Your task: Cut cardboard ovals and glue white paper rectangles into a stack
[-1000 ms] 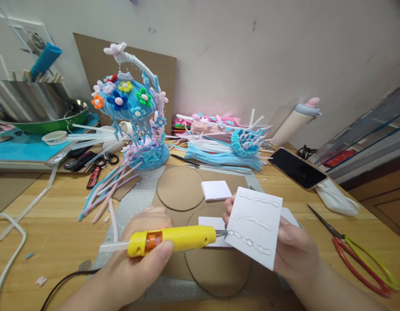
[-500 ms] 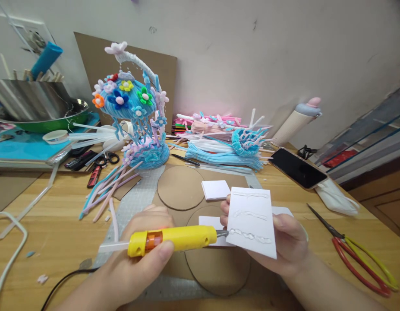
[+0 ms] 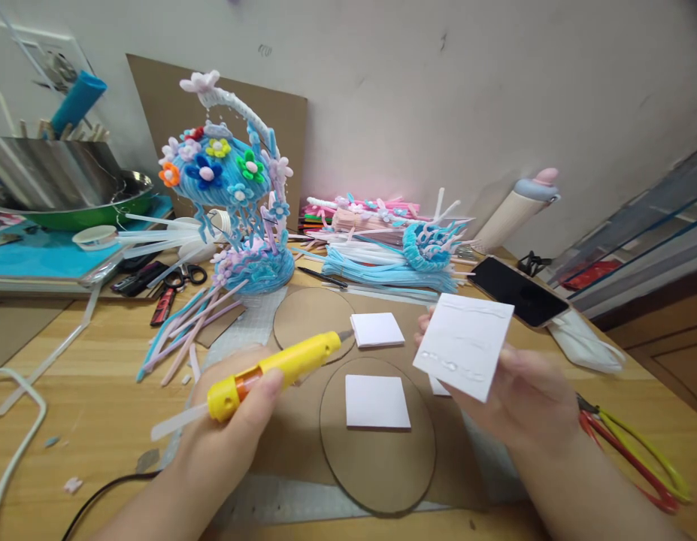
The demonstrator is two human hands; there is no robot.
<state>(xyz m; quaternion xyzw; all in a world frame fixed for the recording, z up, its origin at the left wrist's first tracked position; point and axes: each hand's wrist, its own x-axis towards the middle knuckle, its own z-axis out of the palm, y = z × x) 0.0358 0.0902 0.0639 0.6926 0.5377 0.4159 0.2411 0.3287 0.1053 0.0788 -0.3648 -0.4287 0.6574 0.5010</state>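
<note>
My left hand (image 3: 235, 406) is wrapped round a yellow hot glue gun (image 3: 295, 364), its nozzle pointing right and a clear glue stick (image 3: 179, 422) poking out of its back. In my right hand (image 3: 517, 391) is a white card (image 3: 466, 342), tilted toward me, with three lines of clear glue across it. The nozzle is apart from the card. Below and between the hands, a white paper square (image 3: 377, 402) lies on a cardboard circle (image 3: 376, 473). Behind it a stack of white cards (image 3: 378, 330) sits beside a second cardboard circle (image 3: 311, 315).
A pipe-cleaner flower lamp (image 3: 229, 173) stands at the back left. Bundles of pipe cleaners (image 3: 382, 267) lie along the wall. On the right are a phone (image 3: 520, 289) and red-yellow scissors (image 3: 635, 458). A black cord (image 3: 105, 492) runs at lower left.
The glue gun has moved left, its nozzle coming away from the card and tipping upward. My right hand has carried the card up and to the right, uncovering the paper square.
</note>
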